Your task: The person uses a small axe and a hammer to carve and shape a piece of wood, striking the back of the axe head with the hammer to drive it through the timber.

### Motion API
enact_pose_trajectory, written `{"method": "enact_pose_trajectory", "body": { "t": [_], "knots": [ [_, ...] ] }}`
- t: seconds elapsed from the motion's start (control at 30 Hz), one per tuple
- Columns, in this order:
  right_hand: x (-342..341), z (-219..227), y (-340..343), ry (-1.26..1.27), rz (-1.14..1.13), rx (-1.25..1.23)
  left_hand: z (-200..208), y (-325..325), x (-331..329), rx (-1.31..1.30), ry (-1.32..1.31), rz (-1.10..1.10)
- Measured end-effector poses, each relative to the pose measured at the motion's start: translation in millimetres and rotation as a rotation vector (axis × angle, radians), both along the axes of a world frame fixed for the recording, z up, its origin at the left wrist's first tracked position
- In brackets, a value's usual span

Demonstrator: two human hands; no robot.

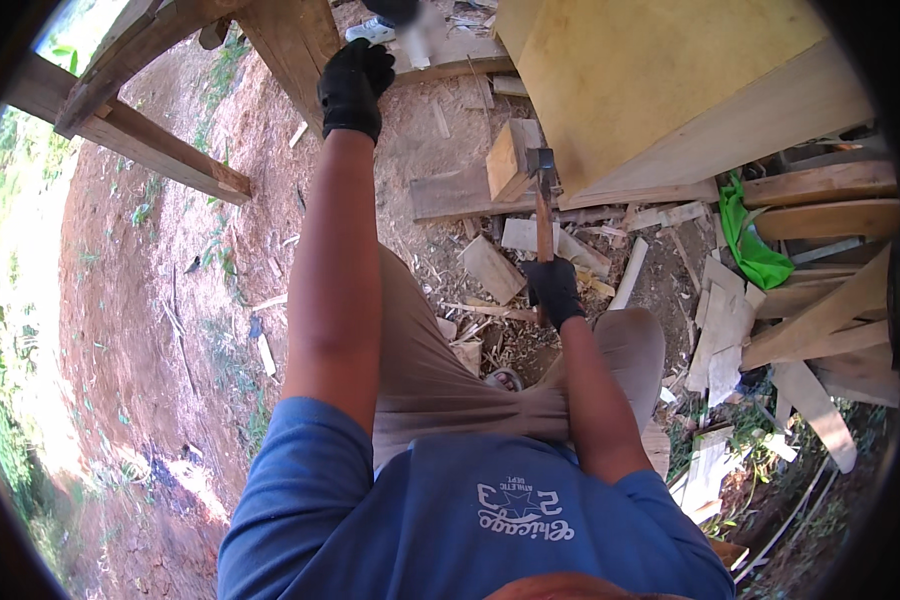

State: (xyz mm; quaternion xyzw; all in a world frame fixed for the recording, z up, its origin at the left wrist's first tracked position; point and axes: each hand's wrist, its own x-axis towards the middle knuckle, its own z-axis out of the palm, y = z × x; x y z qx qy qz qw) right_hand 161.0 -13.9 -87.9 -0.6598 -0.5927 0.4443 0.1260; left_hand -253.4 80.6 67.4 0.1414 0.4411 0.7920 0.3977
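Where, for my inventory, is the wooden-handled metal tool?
The tool is right of centre in the head view, in the black-gloved right hand.

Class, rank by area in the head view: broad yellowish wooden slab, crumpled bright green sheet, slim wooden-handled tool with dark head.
1. Broad yellowish wooden slab
2. Crumpled bright green sheet
3. Slim wooden-handled, dark-headed tool: longer but thinner

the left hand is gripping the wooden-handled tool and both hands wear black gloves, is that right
Not quite: the head view shows the right hand gripping the wooden-handled tool, not the left hand. Both hands do wear black gloves.
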Motion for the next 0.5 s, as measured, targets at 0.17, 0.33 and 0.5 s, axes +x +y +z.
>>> {"method": "enact_pose_trajectory", "body": {
  "t": [0.17, 0.33, 0.5],
  "knots": [
    [9, -18, -5, 0.001, 0.030, -0.040, -51, 47, 62, -0.456, 0.709, -0.331],
    [16, -17, -8, 0.008, -0.002, -0.068, -84, 24, 183, -0.749, 1.324, -0.828],
    [-3, 82, -13, 0.315, -0.151, -0.327, -107, 12, 186, -0.661, 1.504, -0.945]
  ]
}}
